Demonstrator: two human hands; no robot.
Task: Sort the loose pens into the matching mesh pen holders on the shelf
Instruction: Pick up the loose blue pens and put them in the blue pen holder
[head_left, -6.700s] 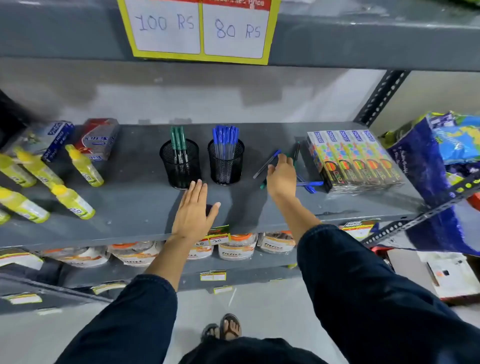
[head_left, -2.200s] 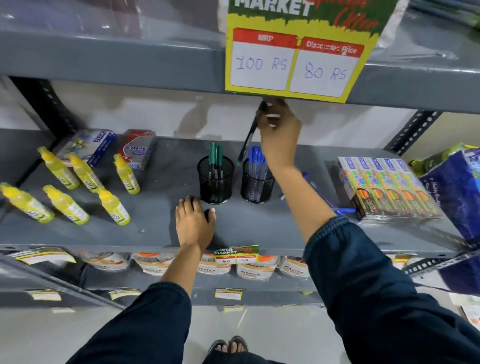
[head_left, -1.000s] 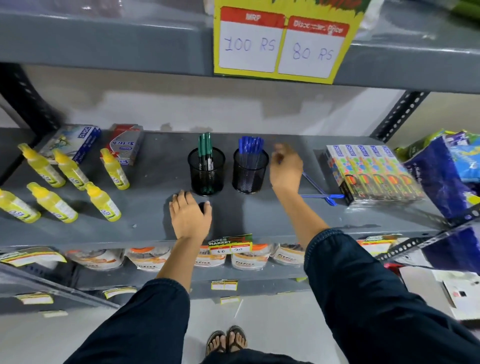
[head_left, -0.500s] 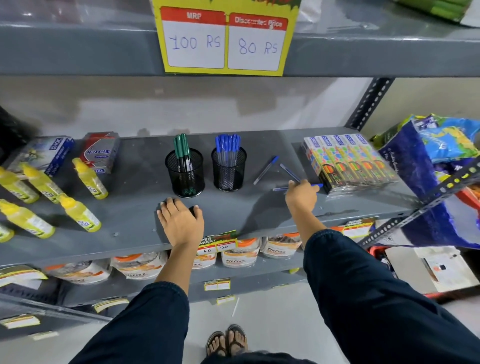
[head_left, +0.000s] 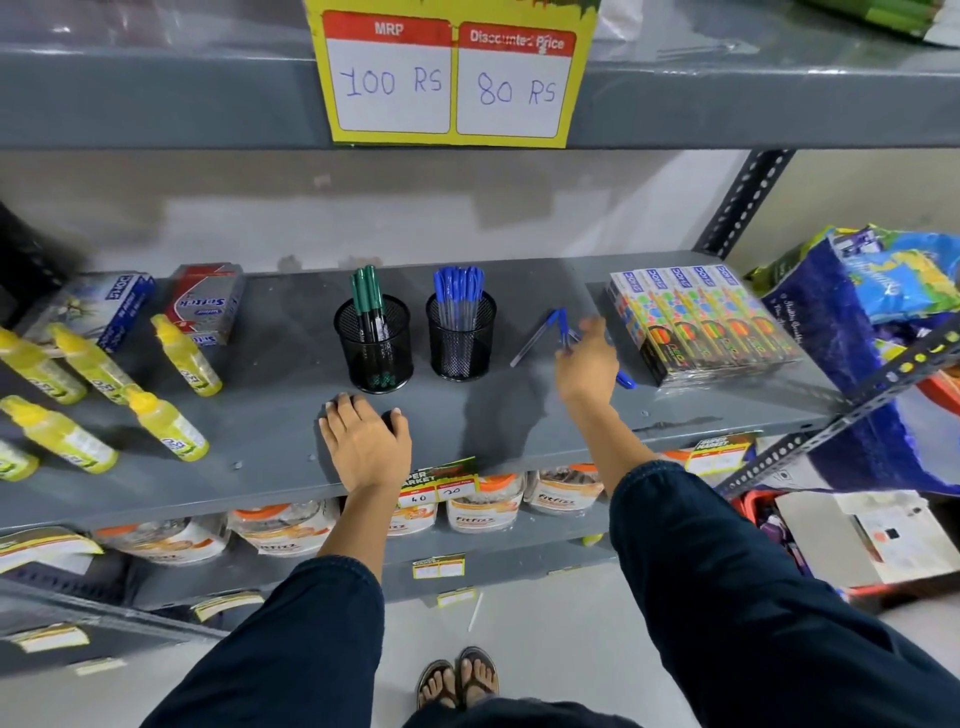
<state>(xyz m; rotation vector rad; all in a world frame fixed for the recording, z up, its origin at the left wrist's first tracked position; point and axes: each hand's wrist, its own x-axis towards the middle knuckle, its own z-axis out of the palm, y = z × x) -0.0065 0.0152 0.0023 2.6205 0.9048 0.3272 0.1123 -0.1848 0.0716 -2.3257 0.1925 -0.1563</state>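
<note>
**Right hand over the loose blue pens, right of centre**

The right hand (head_left: 587, 358) was out over the grey shelf (head_left: 270, 415) just right of the frame's centre, blurred, fingers curled around a blue pen (head_left: 562, 327) whose capped end stuck up past the knuckles. Whether that grip was fully closed, the blur would not let me tell. Another blue pen (head_left: 535, 338) lay slanted on the shelf just left of the hand, and a blue tip (head_left: 626, 381) poked out at its lower right.

The left hand (head_left: 363, 447) lay palm down on the shelf at centre frame, fingers spread flat, holding nothing, just below the mesh holder of green pens (head_left: 374, 343). Right beside that one stood the mesh holder of blue pens (head_left: 461, 335), packed with blue caps, between the green holder and the loose pens.

Boxes of colour sets (head_left: 706, 322) sat just right of the right hand. Yellow glue bottles (head_left: 171, 431) lay scattered at the left of the frame.
</note>
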